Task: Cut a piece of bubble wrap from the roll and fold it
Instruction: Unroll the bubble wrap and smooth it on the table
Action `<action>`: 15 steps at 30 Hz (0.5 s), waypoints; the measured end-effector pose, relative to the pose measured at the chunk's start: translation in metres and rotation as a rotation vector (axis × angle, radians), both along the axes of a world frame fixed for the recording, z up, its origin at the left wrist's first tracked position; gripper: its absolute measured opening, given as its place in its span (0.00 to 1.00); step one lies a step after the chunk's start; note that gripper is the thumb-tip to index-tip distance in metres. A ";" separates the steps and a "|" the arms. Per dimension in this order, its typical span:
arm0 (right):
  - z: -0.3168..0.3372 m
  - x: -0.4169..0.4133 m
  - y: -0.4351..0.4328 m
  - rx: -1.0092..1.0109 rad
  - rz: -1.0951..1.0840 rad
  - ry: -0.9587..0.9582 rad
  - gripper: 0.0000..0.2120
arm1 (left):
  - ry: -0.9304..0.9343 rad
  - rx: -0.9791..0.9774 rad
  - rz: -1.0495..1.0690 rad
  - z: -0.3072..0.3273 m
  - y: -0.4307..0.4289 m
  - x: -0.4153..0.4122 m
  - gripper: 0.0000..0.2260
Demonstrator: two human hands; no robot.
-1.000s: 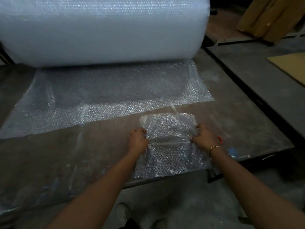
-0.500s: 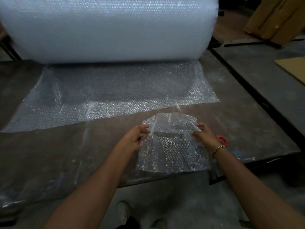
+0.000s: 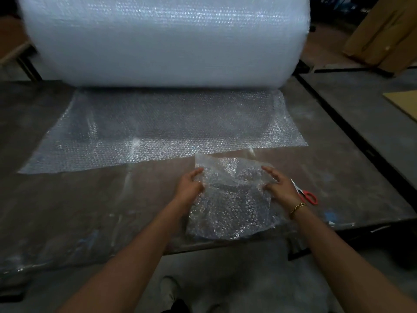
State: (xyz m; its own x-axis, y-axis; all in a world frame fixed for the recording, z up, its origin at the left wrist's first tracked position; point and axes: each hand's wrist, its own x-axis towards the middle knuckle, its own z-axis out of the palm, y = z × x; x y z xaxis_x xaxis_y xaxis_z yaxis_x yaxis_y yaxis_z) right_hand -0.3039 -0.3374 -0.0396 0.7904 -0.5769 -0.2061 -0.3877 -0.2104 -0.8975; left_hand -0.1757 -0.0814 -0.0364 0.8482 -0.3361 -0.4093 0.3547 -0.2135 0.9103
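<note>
A big white bubble wrap roll (image 3: 167,39) lies across the back of the table, with its loose sheet (image 3: 167,129) spread flat toward me. A small cut piece of bubble wrap (image 3: 230,206) sits near the table's front edge, its far flap raised and creased. My left hand (image 3: 189,187) grips the piece's left edge, thumb on top. My right hand (image 3: 279,187) pinches the right edge between thumb and outstretched fingers. Both hands are at the raised flap, about a hand's width apart.
Red-handled scissors (image 3: 306,195) lie on the dark table (image 3: 79,211) just right of my right wrist. A second grey surface (image 3: 365,114) with a cardboard sheet (image 3: 404,102) is to the right. Cardboard boxes (image 3: 383,32) stand at the back right.
My hands moved from bunching the piece's middle to holding its side edges, fingers more spread. The far flap has come up off the table and the piece has slid slightly toward me.
</note>
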 end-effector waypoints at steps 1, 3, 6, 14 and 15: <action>0.003 0.001 0.001 -0.001 0.021 0.003 0.32 | -0.088 0.031 -0.003 -0.001 0.003 0.002 0.30; 0.008 0.006 0.004 0.007 0.036 0.004 0.31 | -0.219 0.051 -0.030 0.002 0.013 0.007 0.34; 0.019 0.020 0.015 0.027 0.049 -0.049 0.31 | -0.376 0.115 -0.114 0.008 0.033 0.023 0.36; 0.044 0.078 0.077 -0.013 0.162 -0.171 0.34 | -0.309 0.134 -0.132 0.039 0.098 0.074 0.40; 0.045 0.088 0.085 -0.020 0.177 -0.171 0.34 | -0.292 0.144 -0.112 0.042 0.108 0.083 0.40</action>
